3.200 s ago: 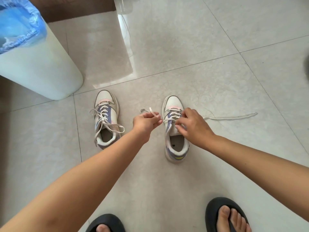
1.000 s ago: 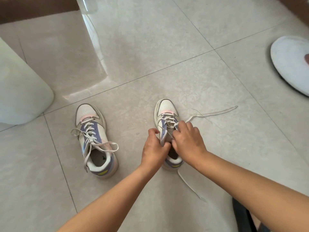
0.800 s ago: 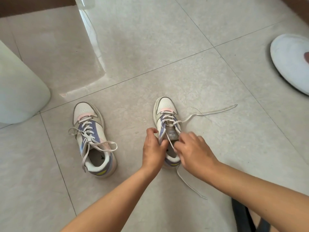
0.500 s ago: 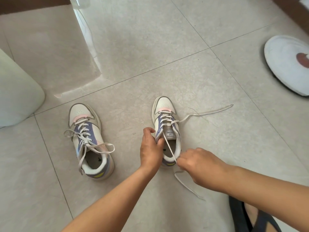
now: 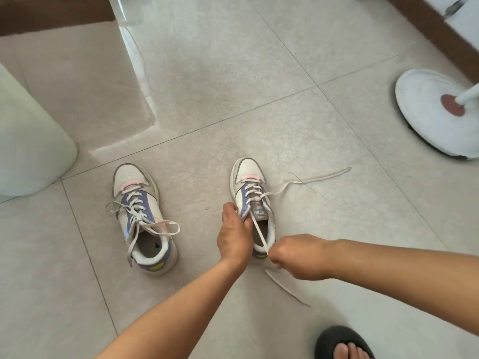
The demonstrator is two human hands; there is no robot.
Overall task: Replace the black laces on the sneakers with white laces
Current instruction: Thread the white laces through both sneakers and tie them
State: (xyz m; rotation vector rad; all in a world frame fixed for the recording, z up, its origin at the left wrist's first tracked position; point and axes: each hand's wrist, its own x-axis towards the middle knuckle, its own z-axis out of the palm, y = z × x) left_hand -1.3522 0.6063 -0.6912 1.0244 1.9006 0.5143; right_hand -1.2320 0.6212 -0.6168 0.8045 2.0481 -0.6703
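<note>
Two white sneakers with purple and pink panels stand on the tiled floor. The left sneaker (image 5: 142,216) carries a white lace threaded through, its ends loose. The right sneaker (image 5: 252,198) is partly laced with a white lace (image 5: 259,233). My left hand (image 5: 234,235) grips the left side of that shoe's collar. My right hand (image 5: 298,256) pinches one lace end and holds it taut toward the heel; the tail trails on the floor behind. The other lace end (image 5: 318,177) lies stretched out to the right. No black lace is in view.
A white bin (image 5: 28,141) stands at the left. A round white fan base (image 5: 438,112) with a pole sits at the right. A foot in a black slipper (image 5: 342,344) is at the bottom right. A brown skirting runs along the top right.
My right hand has drawn the lace back from the eyelets toward the heel, tightening it. My left hand stays on the shoe's side. The camera has shifted right, showing the fan base.
</note>
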